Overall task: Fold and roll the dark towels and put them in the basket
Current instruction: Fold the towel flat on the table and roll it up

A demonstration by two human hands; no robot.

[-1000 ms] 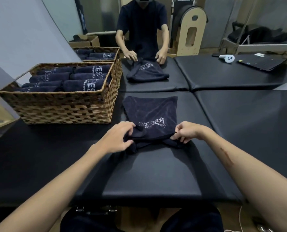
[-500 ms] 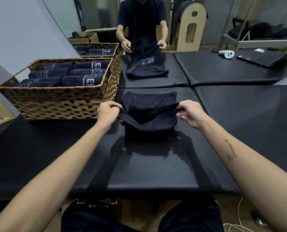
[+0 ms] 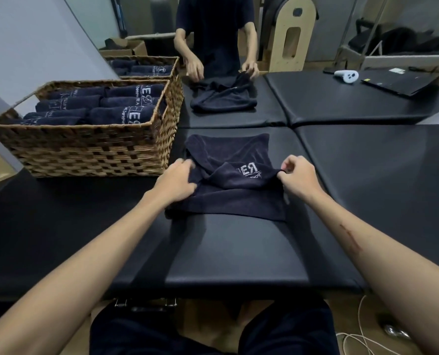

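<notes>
A dark towel point(image 3: 228, 198) with white lettering lies folded on the black padded table point(image 3: 233, 257) in front of me. My left hand point(image 3: 175, 181) grips its left edge and my right hand point(image 3: 299, 176) pinches its right edge, holding a fold across the cloth. To the left stands a wicker basket point(image 3: 90, 149) holding several rolled dark towels point(image 3: 121, 115).
A person point(image 3: 213, 24) across the table handles another dark towel point(image 3: 223, 98). A second wicker basket point(image 3: 146, 66) with rolled towels stands behind the first. At the far right lie a white controller point(image 3: 346, 76) and a closed black laptop point(image 3: 403, 82).
My hands lifted the towel's near edge, carried it away from me, and now hold a fold lower across the cloth with the lettering on top. The other person's towel has been gathered.
</notes>
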